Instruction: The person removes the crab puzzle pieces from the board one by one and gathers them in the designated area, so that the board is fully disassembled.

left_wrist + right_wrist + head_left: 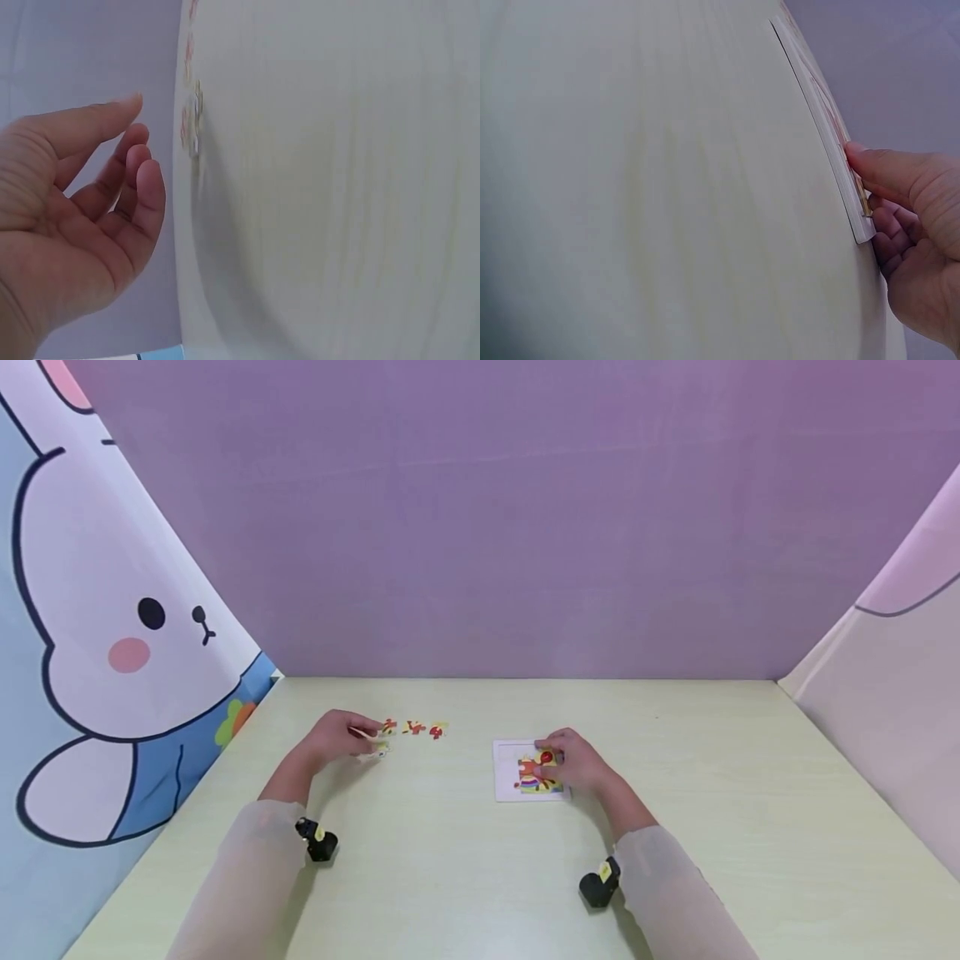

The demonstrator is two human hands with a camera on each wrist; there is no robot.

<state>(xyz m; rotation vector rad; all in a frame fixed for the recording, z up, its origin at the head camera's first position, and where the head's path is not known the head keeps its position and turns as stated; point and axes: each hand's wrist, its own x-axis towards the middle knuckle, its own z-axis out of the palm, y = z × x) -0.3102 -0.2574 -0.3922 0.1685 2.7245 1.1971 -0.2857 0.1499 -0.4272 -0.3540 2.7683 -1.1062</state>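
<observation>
On the right, a white puzzle tray lies on the table with joined picture pieces in red, yellow and rainbow colours. My right hand grips its right side, thumb on the pieces and the other fingers curled at the tray's edge. My left hand hovers at the left beside several loose puzzle pieces. In the left wrist view its thumb stands apart from the loosely bent fingers, with nothing between them. The nearest piece is just by the left fingertips.
Pale wood-grain table spans the space under both arms. A purple backdrop rises behind it, with a cartoon rabbit cloth on the left. Small black cameras are worn at both wrists.
</observation>
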